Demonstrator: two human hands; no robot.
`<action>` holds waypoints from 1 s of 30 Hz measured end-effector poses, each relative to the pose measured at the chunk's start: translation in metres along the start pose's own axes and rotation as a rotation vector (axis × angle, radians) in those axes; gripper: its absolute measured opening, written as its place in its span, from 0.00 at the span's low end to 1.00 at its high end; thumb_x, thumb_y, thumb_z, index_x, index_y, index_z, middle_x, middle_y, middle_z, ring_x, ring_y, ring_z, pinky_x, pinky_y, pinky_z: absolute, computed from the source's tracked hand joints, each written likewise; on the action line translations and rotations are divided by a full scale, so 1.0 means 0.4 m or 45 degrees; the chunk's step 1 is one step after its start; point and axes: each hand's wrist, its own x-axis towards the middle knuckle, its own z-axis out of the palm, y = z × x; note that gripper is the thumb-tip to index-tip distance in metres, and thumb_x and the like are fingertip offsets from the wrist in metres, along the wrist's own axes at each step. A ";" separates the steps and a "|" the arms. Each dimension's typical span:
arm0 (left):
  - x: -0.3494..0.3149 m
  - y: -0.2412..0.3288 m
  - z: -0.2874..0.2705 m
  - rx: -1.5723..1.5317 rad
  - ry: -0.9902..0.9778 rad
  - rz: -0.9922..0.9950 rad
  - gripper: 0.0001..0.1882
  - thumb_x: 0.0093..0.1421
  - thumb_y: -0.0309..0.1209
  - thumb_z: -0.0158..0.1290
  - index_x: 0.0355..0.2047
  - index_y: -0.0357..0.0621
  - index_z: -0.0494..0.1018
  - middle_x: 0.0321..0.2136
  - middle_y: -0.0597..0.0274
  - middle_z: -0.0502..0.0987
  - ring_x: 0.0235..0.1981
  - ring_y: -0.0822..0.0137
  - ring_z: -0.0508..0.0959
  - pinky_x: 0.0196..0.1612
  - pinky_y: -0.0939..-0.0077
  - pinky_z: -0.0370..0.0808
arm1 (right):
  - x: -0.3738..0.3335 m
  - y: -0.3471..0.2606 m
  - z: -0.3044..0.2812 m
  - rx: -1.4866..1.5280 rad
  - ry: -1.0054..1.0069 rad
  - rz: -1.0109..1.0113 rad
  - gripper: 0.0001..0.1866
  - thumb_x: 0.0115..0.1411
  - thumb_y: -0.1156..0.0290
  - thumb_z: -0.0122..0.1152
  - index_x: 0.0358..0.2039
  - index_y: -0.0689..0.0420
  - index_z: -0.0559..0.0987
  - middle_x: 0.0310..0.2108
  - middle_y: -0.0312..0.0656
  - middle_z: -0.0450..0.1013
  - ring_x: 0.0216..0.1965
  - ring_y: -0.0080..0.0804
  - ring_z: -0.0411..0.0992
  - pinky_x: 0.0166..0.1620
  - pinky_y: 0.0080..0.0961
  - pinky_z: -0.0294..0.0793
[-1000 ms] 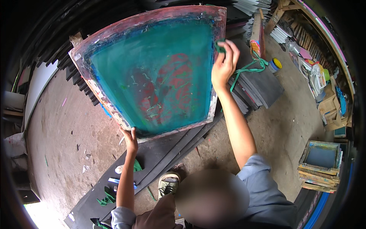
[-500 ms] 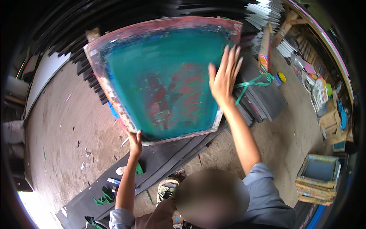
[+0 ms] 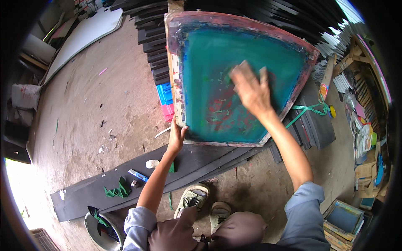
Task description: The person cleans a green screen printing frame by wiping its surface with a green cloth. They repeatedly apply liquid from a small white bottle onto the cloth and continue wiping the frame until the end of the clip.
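A large screen-printing frame [image 3: 201, 58] stands tilted before me, its green mesh marked with dark red smears and ringed by a paint-stained wooden border. At its lower left corner my left hand [image 3: 176, 136] is closed round the wood, with the thumb on the front. My right hand [image 3: 253, 92] lies over the middle of the mesh, fingers stretched out and somewhat blurred by motion; nothing shows in it. Whether the palm presses on the mesh I cannot tell. Below the frame are dark foam sheets [image 3: 92, 188].
On the sheets lie a blue cutter knife [image 3: 138, 175], a small white bottle [image 3: 152, 164] and green scraps [image 3: 119, 189]. Tall stacks of black sheets [image 3: 153, 46] rise behind the frame. Smaller wooden frames [image 3: 341, 221] are piled at right. A bucket [image 3: 102, 232] stands lower left.
My right hand has moved from the mesh's right edge to its middle. My left hand keeps its hold on the corner. The whole view has shifted, so the frame appears further right.
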 end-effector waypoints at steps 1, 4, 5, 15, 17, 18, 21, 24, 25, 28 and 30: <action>0.000 0.011 0.011 -0.027 -0.025 -0.042 0.35 0.60 0.34 0.47 0.60 0.33 0.42 0.58 0.40 0.53 0.60 0.50 0.54 0.61 0.65 0.51 | 0.044 0.024 -0.025 -0.039 0.074 0.195 0.25 0.56 0.69 0.52 0.56 0.53 0.64 0.59 0.39 0.56 0.63 0.36 0.50 0.60 0.57 0.40; 0.005 0.020 0.016 -0.062 -0.048 -0.015 0.35 0.60 0.34 0.47 0.61 0.34 0.42 0.58 0.42 0.52 0.60 0.51 0.54 0.61 0.65 0.51 | 0.099 -0.021 -0.017 0.050 0.195 0.432 0.27 0.56 0.71 0.51 0.57 0.57 0.62 0.59 0.43 0.57 0.63 0.39 0.49 0.60 0.56 0.42; 0.007 0.021 0.018 -0.101 -0.050 0.012 0.35 0.59 0.32 0.48 0.61 0.34 0.42 0.59 0.42 0.52 0.61 0.52 0.53 0.61 0.65 0.50 | 0.076 -0.051 0.005 0.141 0.120 0.224 0.24 0.57 0.69 0.49 0.55 0.58 0.64 0.58 0.43 0.59 0.63 0.39 0.50 0.61 0.54 0.42; 0.000 0.012 0.004 -0.096 -0.070 0.037 0.35 0.60 0.32 0.46 0.62 0.37 0.41 0.59 0.41 0.52 0.61 0.50 0.54 0.61 0.65 0.51 | 0.118 -0.103 0.013 0.064 0.165 0.374 0.22 0.56 0.72 0.52 0.53 0.57 0.68 0.57 0.39 0.60 0.62 0.34 0.52 0.60 0.52 0.47; -0.003 0.026 -0.006 -0.139 -0.113 -0.097 0.33 0.61 0.31 0.44 0.62 0.42 0.42 0.57 0.39 0.55 0.58 0.48 0.59 0.58 0.62 0.58 | 0.042 -0.169 0.037 0.140 -0.065 -0.010 0.20 0.54 0.74 0.50 0.50 0.53 0.72 0.57 0.35 0.61 0.62 0.32 0.52 0.61 0.47 0.51; -0.002 0.043 0.000 -0.167 -0.124 -0.123 0.32 0.61 0.31 0.44 0.63 0.45 0.42 0.55 0.37 0.59 0.54 0.44 0.64 0.54 0.60 0.63 | -0.017 -0.185 0.046 0.258 -0.168 -0.167 0.21 0.51 0.74 0.51 0.49 0.51 0.73 0.57 0.33 0.60 0.62 0.31 0.51 0.61 0.44 0.52; -0.014 0.069 -0.017 -0.053 -0.056 -0.084 0.31 0.61 0.34 0.44 0.62 0.45 0.45 0.51 0.37 0.62 0.49 0.42 0.67 0.51 0.58 0.65 | -0.060 -0.173 0.018 0.340 -0.088 -0.332 0.12 0.48 0.75 0.54 0.35 0.52 0.78 0.42 0.34 0.70 0.51 0.30 0.64 0.57 0.36 0.60; -0.030 0.121 -0.043 0.097 0.066 -0.061 0.29 0.62 0.36 0.44 0.60 0.44 0.49 0.50 0.39 0.64 0.49 0.44 0.67 0.52 0.59 0.65 | 0.017 -0.151 -0.069 0.344 0.048 -0.085 0.05 0.46 0.76 0.55 0.26 0.54 0.77 0.29 0.35 0.70 0.39 0.31 0.68 0.48 0.32 0.66; -0.031 0.164 -0.045 0.107 0.087 -0.032 0.27 0.62 0.36 0.44 0.59 0.43 0.51 0.49 0.39 0.65 0.50 0.47 0.68 0.52 0.60 0.65 | 0.032 -0.141 -0.096 0.477 0.115 0.180 0.06 0.45 0.77 0.57 0.27 0.56 0.77 0.30 0.37 0.70 0.38 0.34 0.68 0.45 0.31 0.67; -0.034 0.301 -0.093 -0.063 0.051 0.135 0.21 0.63 0.35 0.42 0.55 0.41 0.58 0.48 0.43 0.67 0.51 0.53 0.68 0.52 0.65 0.65 | 0.053 -0.150 -0.185 0.703 0.325 0.728 0.06 0.48 0.74 0.60 0.29 0.57 0.78 0.29 0.36 0.72 0.37 0.31 0.68 0.40 0.26 0.67; -0.036 0.396 -0.158 -0.307 -0.044 0.249 0.20 0.64 0.36 0.41 0.54 0.40 0.59 0.47 0.44 0.68 0.48 0.53 0.71 0.50 0.65 0.66 | 0.079 -0.188 -0.280 1.481 0.243 1.161 0.07 0.50 0.72 0.60 0.32 0.58 0.78 0.31 0.34 0.73 0.35 0.26 0.69 0.40 0.24 0.66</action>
